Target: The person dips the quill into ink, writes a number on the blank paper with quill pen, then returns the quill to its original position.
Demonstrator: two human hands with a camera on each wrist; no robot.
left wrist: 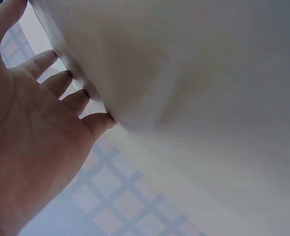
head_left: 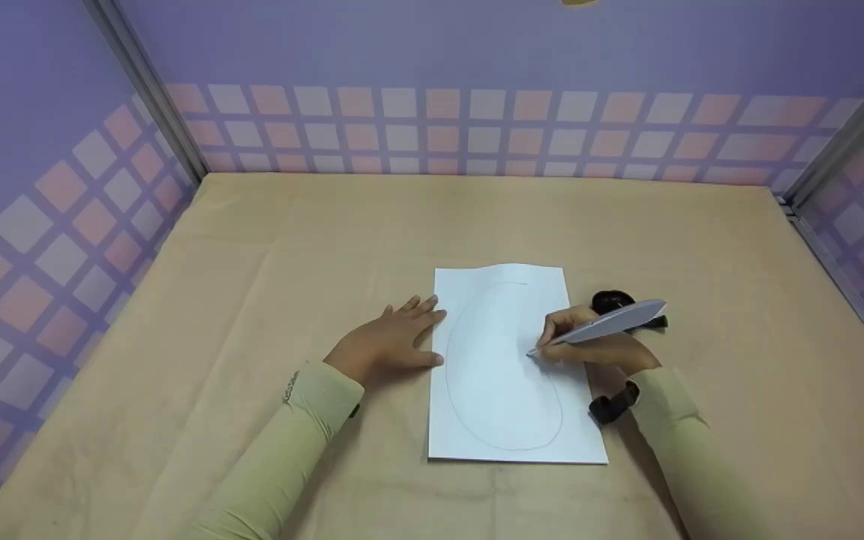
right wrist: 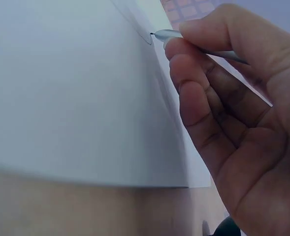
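Note:
A sheet of white paper [head_left: 492, 405] lies on the table, with a thin curved pencil-like line drawn on it, open at the upper right. My right hand [head_left: 571, 337] pinches a grey feather-shaped pen [head_left: 616, 320] between thumb and fingers, its tip on the paper. In the right wrist view, the pen's tip [right wrist: 159, 34] meets the end of a drawn line, and the other fingers are curled beneath. My left hand [head_left: 391, 341] lies with fingers spread, fingertips at the paper's left edge. The left wrist view shows those fingertips [left wrist: 103, 120] along an edge, the palm facing the camera.
Just right of the paper, partly behind the pen and right hand, is a black object [head_left: 612, 301] with a rounded part; its kind is unclear. A beige cloth covers the table [head_left: 327, 225]. Purple walls with pink and white squares [head_left: 443, 105] stand at the back and sides.

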